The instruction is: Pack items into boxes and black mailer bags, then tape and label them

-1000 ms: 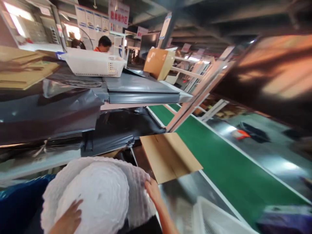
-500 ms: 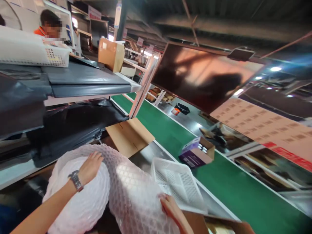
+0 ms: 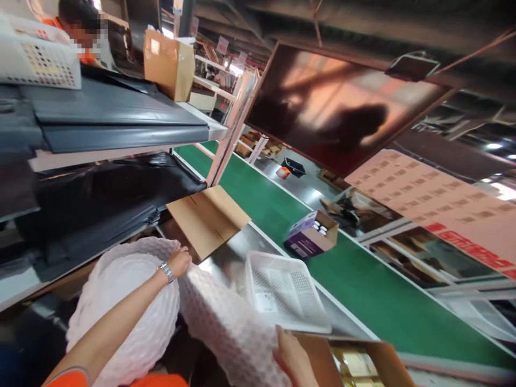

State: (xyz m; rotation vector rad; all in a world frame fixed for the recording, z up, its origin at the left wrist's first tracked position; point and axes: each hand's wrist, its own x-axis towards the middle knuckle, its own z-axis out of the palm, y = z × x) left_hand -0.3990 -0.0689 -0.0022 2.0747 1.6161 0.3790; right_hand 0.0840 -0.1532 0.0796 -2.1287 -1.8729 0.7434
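Note:
A large roll of bubble wrap (image 3: 121,301) stands in front of me at the lower left, with a loose sheet (image 3: 229,317) drawn off it to the right. My left hand (image 3: 179,262), a watch on its wrist, is closed on the upper edge of the wrap where the sheet leaves the roll. At the sheet's far end my right hand (image 3: 292,355) grips the wrap, its fingers partly blurred. Just right of that hand is an open cardboard box (image 3: 387,365) with bottles of yellowish content (image 3: 355,363) in it.
A white plastic basket (image 3: 288,293) lies beyond the sheet, beside a flattened carton (image 3: 209,217). On the green conveyor belt (image 3: 358,285) sits a purple box (image 3: 308,236). Black-covered shelving (image 3: 121,131) is at the left, with another person (image 3: 80,24) behind it.
My left hand has moved from the top of the roll rightward to the wrap's edge and closed on it. The sheet looks narrower and more gathered. The view has shifted slightly.

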